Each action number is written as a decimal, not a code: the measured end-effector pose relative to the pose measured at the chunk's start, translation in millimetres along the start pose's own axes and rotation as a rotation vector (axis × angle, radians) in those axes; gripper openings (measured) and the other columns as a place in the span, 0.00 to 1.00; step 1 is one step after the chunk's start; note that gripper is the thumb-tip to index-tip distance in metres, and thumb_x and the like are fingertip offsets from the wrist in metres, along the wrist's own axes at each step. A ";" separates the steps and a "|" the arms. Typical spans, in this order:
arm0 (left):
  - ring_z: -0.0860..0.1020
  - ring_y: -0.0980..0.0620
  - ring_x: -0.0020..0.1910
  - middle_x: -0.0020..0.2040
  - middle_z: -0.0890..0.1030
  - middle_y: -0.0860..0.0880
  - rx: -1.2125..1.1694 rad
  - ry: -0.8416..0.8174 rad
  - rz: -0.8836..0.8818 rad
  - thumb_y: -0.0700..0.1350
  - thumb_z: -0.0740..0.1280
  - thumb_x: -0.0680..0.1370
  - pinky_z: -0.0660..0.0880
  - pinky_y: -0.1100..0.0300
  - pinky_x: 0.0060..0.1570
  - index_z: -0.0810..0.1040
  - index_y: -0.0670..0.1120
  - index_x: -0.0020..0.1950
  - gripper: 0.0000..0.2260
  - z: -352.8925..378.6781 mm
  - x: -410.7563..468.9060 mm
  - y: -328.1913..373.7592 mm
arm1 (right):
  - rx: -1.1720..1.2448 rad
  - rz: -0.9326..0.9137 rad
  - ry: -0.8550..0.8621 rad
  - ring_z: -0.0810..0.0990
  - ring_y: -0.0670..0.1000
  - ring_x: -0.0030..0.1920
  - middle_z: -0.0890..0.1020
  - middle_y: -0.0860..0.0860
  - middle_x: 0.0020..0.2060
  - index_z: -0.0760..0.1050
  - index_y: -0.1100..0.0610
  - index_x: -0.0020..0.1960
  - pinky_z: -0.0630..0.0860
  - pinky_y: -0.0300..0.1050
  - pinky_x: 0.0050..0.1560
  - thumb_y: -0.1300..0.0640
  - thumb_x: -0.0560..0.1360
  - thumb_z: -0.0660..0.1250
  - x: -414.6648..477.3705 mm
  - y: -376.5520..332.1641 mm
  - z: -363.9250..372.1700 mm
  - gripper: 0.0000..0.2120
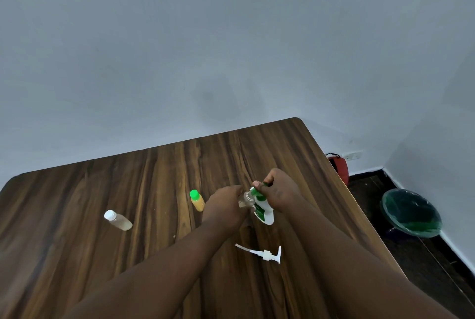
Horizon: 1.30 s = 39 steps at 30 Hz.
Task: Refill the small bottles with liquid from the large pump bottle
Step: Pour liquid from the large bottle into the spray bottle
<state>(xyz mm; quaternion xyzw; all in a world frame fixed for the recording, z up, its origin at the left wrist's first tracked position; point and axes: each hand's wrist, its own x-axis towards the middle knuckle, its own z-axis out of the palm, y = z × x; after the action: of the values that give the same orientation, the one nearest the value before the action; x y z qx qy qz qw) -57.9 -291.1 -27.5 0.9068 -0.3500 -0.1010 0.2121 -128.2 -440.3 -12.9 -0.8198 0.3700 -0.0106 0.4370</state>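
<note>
My left hand (226, 209) grips a small clear bottle (244, 199), tilted with its mouth toward the right. My right hand (279, 191) pinches a green cap (257, 192) at that mouth. Right below them stands the large white bottle (264, 213) with a green label, its pump off. The white pump (264, 254) lies flat on the wooden table (154, 190), nearer to me. A small bottle with a green cap (197, 200) holds orange liquid left of my hands. Farther left is a small bottle with a white cap (117, 219).
The table's right edge runs close to my right arm. Beyond it, a green bin (411, 213) sits on the dark floor, and a red object (340, 168) stands by the wall. A pale wall backs the table.
</note>
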 end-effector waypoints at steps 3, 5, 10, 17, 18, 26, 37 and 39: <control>0.80 0.54 0.48 0.50 0.83 0.55 -0.001 -0.013 0.000 0.53 0.74 0.76 0.78 0.57 0.44 0.82 0.52 0.56 0.11 1.8 -0.2 -0.9 | -0.027 0.009 0.011 0.75 0.48 0.40 0.78 0.51 0.42 0.69 0.52 0.44 0.70 0.42 0.37 0.45 0.77 0.69 -1.8 1.2 3.5 0.14; 0.80 0.56 0.48 0.51 0.83 0.55 0.001 -0.009 -0.007 0.52 0.74 0.76 0.74 0.61 0.43 0.82 0.52 0.57 0.11 1.3 -1.3 0.2 | -0.040 0.007 0.017 0.75 0.48 0.40 0.78 0.51 0.42 0.68 0.51 0.44 0.70 0.41 0.38 0.44 0.77 0.69 -1.4 0.1 3.3 0.14; 0.80 0.56 0.46 0.49 0.84 0.55 -0.011 0.009 -0.005 0.53 0.73 0.76 0.76 0.60 0.43 0.82 0.53 0.54 0.09 0.6 -0.8 -1.4 | -0.006 0.009 -0.009 0.78 0.51 0.44 0.80 0.53 0.45 0.70 0.53 0.46 0.73 0.44 0.41 0.46 0.77 0.70 -0.3 -3.9 -1.7 0.13; 0.80 0.55 0.49 0.52 0.83 0.55 -0.001 0.004 -0.007 0.53 0.74 0.76 0.73 0.62 0.43 0.81 0.52 0.58 0.13 3.3 0.6 -2.2 | -0.024 0.011 0.002 0.74 0.48 0.41 0.78 0.52 0.43 0.69 0.52 0.46 0.72 0.42 0.40 0.45 0.78 0.68 -0.5 -0.6 1.7 0.13; 0.80 0.56 0.50 0.53 0.83 0.55 -0.005 0.012 -0.011 0.53 0.74 0.76 0.73 0.62 0.43 0.81 0.53 0.59 0.13 4.2 0.4 -1.7 | -0.020 0.012 0.000 0.74 0.48 0.41 0.78 0.52 0.43 0.69 0.52 0.46 0.72 0.42 0.41 0.45 0.78 0.68 -0.1 -1.2 0.7 0.13; 0.80 0.56 0.47 0.49 0.83 0.55 -0.008 0.002 0.003 0.53 0.74 0.76 0.74 0.61 0.42 0.82 0.52 0.55 0.10 2.3 1.2 -1.3 | -0.010 0.018 0.002 0.75 0.49 0.41 0.79 0.53 0.43 0.70 0.53 0.46 0.74 0.45 0.42 0.45 0.77 0.69 1.2 -0.6 1.6 0.13; 0.80 0.56 0.46 0.49 0.84 0.55 -0.012 0.024 0.008 0.52 0.74 0.76 0.76 0.60 0.43 0.82 0.52 0.55 0.10 2.8 -1.4 -0.5 | -0.034 -0.001 0.009 0.73 0.47 0.40 0.78 0.52 0.43 0.69 0.52 0.46 0.69 0.41 0.38 0.45 0.78 0.68 -4.3 -1.9 1.5 0.13; 0.80 0.56 0.47 0.50 0.84 0.55 -0.008 0.016 -0.008 0.52 0.74 0.76 0.75 0.62 0.42 0.82 0.52 0.56 0.10 5.5 -1.5 -1.2 | -0.054 -0.002 0.019 0.72 0.46 0.38 0.76 0.50 0.41 0.68 0.52 0.46 0.68 0.40 0.36 0.45 0.78 0.67 -5.6 -1.8 3.6 0.13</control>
<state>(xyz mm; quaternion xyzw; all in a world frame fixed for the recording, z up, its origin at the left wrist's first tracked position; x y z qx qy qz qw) -60.1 -291.0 -32.9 0.9081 -0.3443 -0.0961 0.2183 -129.9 -433.7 -12.1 -0.8315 0.3737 -0.0088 0.4111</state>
